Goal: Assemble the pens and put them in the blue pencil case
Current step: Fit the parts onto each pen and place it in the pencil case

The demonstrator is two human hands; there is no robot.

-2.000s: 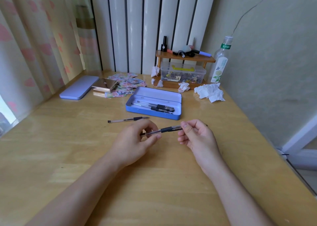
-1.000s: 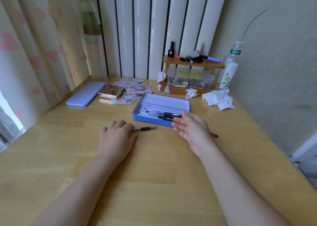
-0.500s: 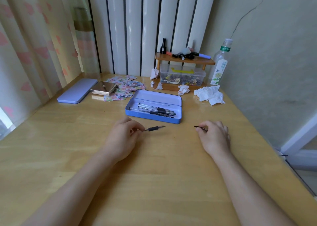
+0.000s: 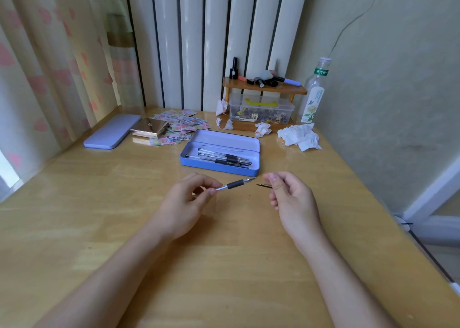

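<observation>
My left hand (image 4: 185, 203) pinches an uncapped pen (image 4: 235, 184) with a black grip, its tip pointing right, just above the wooden table. My right hand (image 4: 290, 197) holds a thin dark pen part (image 4: 263, 185) between thumb and forefinger, a short gap from the pen's tip. Behind both hands lies the open blue pencil case (image 4: 219, 167), with several assembled pens (image 4: 225, 157) side by side inside it.
The case's lilac lid (image 4: 112, 134) lies at the far left beside a shiny box (image 4: 148, 128) on patterned papers. Crumpled tissues (image 4: 300, 137), a small wooden shelf (image 4: 263, 88) over a clear plastic box (image 4: 261, 109), and a bottle (image 4: 314, 96) stand at the back right.
The right hand laid an assembled pen in the case, then picked the dark part off the table. The left hand picked up the loose pen. Both hands have now lifted and drawn together.
</observation>
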